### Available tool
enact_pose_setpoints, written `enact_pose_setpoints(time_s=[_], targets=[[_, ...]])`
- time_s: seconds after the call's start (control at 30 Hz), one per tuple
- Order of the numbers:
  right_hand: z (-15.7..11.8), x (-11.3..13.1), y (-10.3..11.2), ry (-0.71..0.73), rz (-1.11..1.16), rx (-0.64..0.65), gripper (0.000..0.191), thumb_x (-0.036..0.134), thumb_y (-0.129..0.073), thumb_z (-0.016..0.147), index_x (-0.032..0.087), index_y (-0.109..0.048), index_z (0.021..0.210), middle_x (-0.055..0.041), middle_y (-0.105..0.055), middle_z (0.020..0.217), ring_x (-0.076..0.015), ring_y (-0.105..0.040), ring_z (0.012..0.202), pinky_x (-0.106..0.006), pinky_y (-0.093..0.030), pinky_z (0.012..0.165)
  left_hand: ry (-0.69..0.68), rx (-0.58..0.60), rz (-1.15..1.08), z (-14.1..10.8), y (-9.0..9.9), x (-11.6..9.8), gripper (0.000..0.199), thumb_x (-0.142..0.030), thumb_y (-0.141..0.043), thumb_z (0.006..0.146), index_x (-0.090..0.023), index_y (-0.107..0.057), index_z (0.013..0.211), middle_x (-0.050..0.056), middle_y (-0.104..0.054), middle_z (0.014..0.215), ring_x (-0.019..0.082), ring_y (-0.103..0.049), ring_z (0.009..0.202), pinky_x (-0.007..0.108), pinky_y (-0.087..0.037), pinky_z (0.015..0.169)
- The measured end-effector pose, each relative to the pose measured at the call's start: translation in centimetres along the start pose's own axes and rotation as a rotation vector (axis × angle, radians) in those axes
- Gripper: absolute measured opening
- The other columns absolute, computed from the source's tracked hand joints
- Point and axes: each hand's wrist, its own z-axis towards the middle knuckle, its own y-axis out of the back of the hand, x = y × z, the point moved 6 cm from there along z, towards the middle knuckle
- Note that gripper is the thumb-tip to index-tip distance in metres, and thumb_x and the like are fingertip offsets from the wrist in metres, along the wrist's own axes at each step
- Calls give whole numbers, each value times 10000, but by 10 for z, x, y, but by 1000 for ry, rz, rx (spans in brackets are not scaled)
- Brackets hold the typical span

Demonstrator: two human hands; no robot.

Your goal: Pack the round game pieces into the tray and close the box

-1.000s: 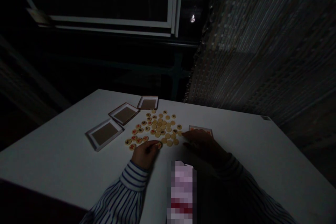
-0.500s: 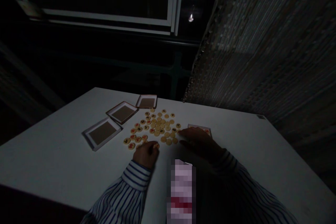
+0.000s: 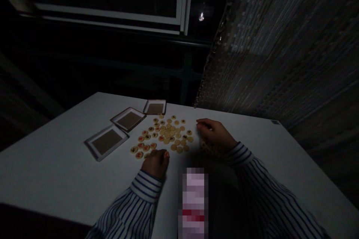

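Observation:
Scattered Chinese chess pieces (image 3: pixel 168 135) cover the middle of the white table, some showing red or black characters, others blank side up. At the near edge of this spread, my left hand (image 3: pixel 155 163) is closed around a chess piece (image 3: pixel 166 154) with a reddish mark, between thumb and fingers. My right hand (image 3: pixel 215 133) is raised over a small tray (image 3: pixel 201 139) at the right of the pieces, its fingers bent and pressed together. Whatever those fingers hold cannot be made out. Chess pieces (image 3: pixel 209 150) lie in shadow in that tray, mostly hidden beneath the hand.
To the left stand three shallow open box parts: a near one (image 3: pixel 92 151), a middle one (image 3: pixel 116 124) and a far one (image 3: pixel 146 111). A pixelated pinkish object with a red band (image 3: pixel 193 201) is at the near edge. Behind the table hangs a bead curtain (image 3: pixel 252 52).
My right hand has moved up and away from the pieces' right edge to above the tray, and its fingers have drawn together. My left hand stays nearly in place with its piece.

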Motion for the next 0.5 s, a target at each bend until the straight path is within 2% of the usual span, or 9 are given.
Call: enact_pose_setpoints(time_s=[0.17, 0.33, 0.5], targets=[[6, 5, -11, -26, 21, 47, 321, 355, -474, 805, 159, -596, 1028, -54, -665, 891, -156, -608, 801, -279, -471, 724, -1, 32, -2, 0, 0, 1, 312, -325, -377, 829, -175, -626, 942, 95, -631, 887, 203, -595, 824, 287, -435, 706], [13, 13, -26, 39, -24, 94, 316, 365, -460, 815, 177, -598, 1029, -53, -661, 925, -166, -607, 834, -288, -468, 738, -33, 59, -24, 0, 2, -4, 333, -331, -349, 842, -171, -629, 927, 102, -626, 875, 201, -592, 840, 290, -440, 714], [23, 24, -41, 124, -113, 135, 313, 351, -447, 817, 166, -604, 1014, -67, -651, 970, -175, -601, 855, -289, -460, 747, -8, -2, -35, 1, 17, 3, 314, -350, -414, 812, -175, -620, 972, 100, -623, 910, 209, -585, 860, 306, -445, 747]])
